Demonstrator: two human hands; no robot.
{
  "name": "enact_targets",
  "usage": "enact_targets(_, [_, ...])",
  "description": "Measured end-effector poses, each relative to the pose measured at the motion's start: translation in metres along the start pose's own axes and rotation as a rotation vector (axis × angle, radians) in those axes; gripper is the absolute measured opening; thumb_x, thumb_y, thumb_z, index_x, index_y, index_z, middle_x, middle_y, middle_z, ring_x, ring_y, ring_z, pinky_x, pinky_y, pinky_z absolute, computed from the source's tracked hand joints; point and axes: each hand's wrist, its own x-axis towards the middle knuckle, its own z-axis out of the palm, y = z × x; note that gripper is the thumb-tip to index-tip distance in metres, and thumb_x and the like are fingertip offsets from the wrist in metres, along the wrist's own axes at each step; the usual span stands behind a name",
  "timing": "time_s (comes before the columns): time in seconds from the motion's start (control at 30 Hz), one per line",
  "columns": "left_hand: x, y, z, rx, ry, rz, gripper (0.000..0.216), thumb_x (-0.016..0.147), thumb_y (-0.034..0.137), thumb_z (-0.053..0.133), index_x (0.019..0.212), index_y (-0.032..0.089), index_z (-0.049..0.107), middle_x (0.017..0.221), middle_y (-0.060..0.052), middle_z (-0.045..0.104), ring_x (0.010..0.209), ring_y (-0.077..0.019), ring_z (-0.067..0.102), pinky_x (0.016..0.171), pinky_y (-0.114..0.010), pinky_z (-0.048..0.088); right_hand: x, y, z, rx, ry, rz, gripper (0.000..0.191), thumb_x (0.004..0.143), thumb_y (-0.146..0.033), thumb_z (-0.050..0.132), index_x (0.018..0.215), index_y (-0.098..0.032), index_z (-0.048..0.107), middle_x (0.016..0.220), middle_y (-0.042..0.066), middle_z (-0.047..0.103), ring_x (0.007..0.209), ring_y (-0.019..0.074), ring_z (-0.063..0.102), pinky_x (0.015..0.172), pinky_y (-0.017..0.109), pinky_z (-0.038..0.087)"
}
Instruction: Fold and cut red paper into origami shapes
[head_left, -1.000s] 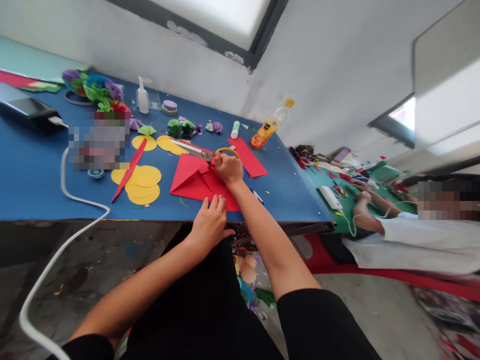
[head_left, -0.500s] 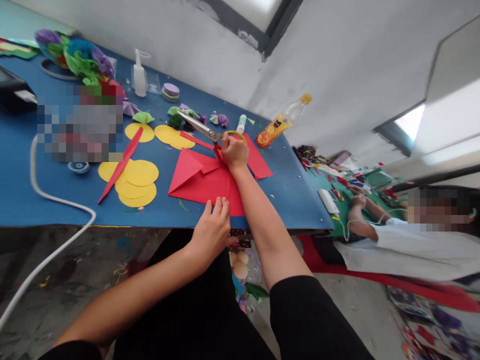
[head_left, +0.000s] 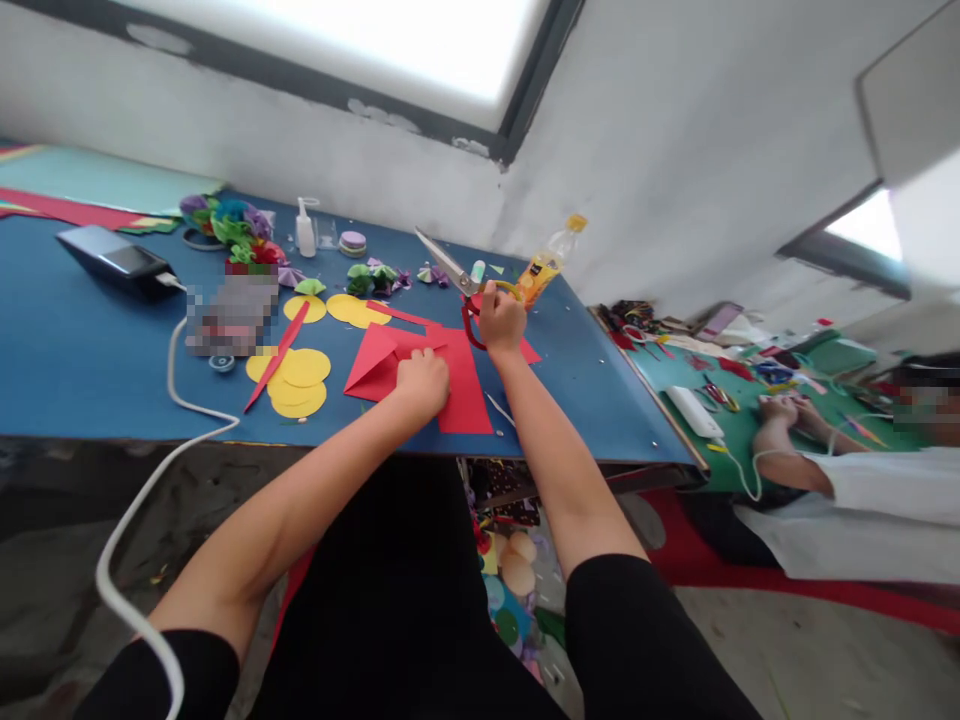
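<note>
My right hand is closed around the handles of a pair of scissors, held just above the table. The blades point up and to the left, slightly parted, with nothing between them. My left hand rests on folded red paper, its fingers curled in at the paper's inner edge; the fingertips are partly hidden. A triangular flap stands up on the paper's left side. Part of another red sheet shows beyond my right wrist. A narrow red strip lies across yellow paper circles.
A juice bottle, glue stick, white squeeze bottle and paper flowers stand or lie towards the wall. A white cable hangs over the table's front edge. At right, another person's hands are over a green table.
My left hand has moved from the table's front edge up onto the red paper, its fingers curling. The scissors remain in my right hand. The view has shifted, showing more of the window.
</note>
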Motion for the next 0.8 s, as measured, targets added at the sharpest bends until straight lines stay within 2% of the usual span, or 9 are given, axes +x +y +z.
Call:
enact_targets(0.13, [0.010,0.006,-0.006,0.035,-0.069,-0.033,0.031,0.090,0.015,0.046,0.115,0.011,0.063,0.121,-0.018,0.059,0.108,-0.0259,0.060,0.085,-0.032,0.049,-0.013,0.005,-0.025,0.039,0.003,-0.030,0.060,0.100,-0.041,0.020,0.080,-0.014,0.070,0.073,0.013,0.068,0.073,0.0224,0.063,0.061,0.029,0.036])
enact_targets(0.2, [0.013,0.010,-0.006,0.045,-0.080,-0.056,0.031,0.090,0.024,0.050,0.114,0.012,0.064,0.122,-0.019,0.059,0.110,-0.0274,0.059,0.086,-0.034,0.049,-0.020,0.007,-0.033,0.064,0.003,-0.036,0.058,0.099,-0.040,0.023,0.079,-0.014,0.070,0.072,0.012,0.068,0.072,0.0216,0.063,0.060,0.029,0.035])
enact_targets(0.3, [0.019,0.014,-0.006,0.056,-0.056,-0.103,0.046,0.088,0.040,0.055,0.122,0.009,0.058,0.129,-0.022,0.053,0.118,-0.0307,0.053,0.091,-0.037,0.047,-0.029,0.010,-0.041,0.083,0.005,-0.028,0.059,0.099,-0.039,0.022,0.075,-0.015,0.070,0.070,0.011,0.068,0.071,0.0213,0.063,0.060,0.029,0.034])
enact_targets(0.43, [0.032,0.015,-0.005,0.072,-0.044,-0.137,0.041,0.091,0.036,0.053,0.123,0.010,0.054,0.129,-0.018,0.054,0.118,-0.0270,0.052,0.094,-0.041,0.046,-0.040,0.020,-0.049,0.088,0.000,-0.027,0.061,0.099,-0.039,0.020,0.073,-0.015,0.069,0.067,0.010,0.067,0.069,0.0204,0.063,0.060,0.028,0.035])
enact_targets(0.57, [0.044,0.010,-0.005,0.082,-0.053,-0.165,0.034,0.091,0.035,0.055,0.118,0.015,0.056,0.121,-0.010,0.058,0.106,-0.0226,0.058,0.089,-0.045,0.050,-0.041,0.044,-0.056,0.071,0.011,0.004,0.058,0.097,-0.042,0.024,0.074,-0.015,0.070,0.067,0.011,0.067,0.066,0.0212,0.062,0.059,0.028,0.034])
enact_targets(0.7, [0.056,0.003,-0.009,0.093,-0.010,-0.212,0.037,0.091,0.037,0.054,0.121,0.015,0.054,0.123,-0.011,0.056,0.106,-0.0231,0.058,0.088,-0.044,0.050,-0.038,0.077,-0.058,0.052,0.035,0.056,0.054,0.094,-0.044,0.030,0.080,-0.013,0.072,0.070,0.013,0.068,0.065,0.0224,0.061,0.058,0.029,0.033])
enact_targets(0.8, [0.069,-0.001,-0.015,0.110,-0.019,-0.214,0.038,0.090,0.037,0.055,0.122,0.016,0.053,0.125,-0.011,0.054,0.108,-0.0237,0.057,0.088,-0.045,0.050,-0.039,0.097,-0.053,0.056,0.057,0.104,0.055,0.094,-0.043,0.028,0.079,-0.013,0.072,0.069,0.014,0.069,0.063,0.0223,0.061,0.056,0.029,0.032])
